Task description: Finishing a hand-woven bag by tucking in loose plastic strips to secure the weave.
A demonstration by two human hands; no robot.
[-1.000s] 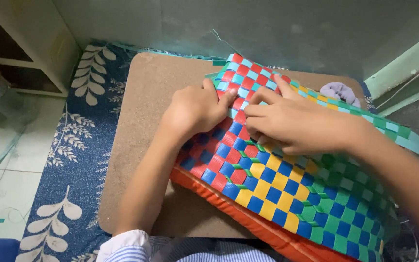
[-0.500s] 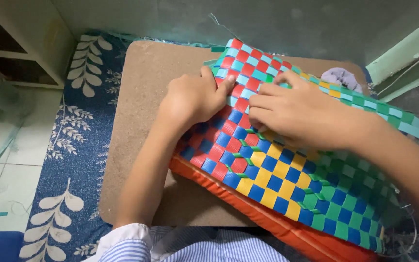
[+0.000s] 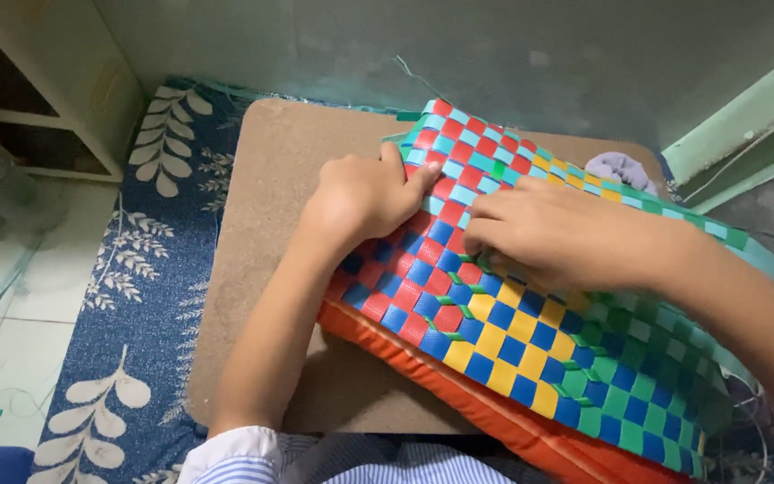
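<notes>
Head view: the brown board [image 3: 288,269] lies on a blue leaf-patterned mat [image 3: 136,296], carrying the woven strip panel [image 3: 512,314], which sits in the same place as a second ago. The left hand [image 3: 365,193] has slid up toward the panel's red-and-teal end, fingers curled and pressing on the weave. The right hand [image 3: 553,237] stays flat, fingertips pinching strips; the work remains at that end. No container is visible.

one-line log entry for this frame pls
left hand: pressing on woven mat | right hand: fingertips on its strips | mat: lies on brown board | board: on blue leaf-print rug
</notes>
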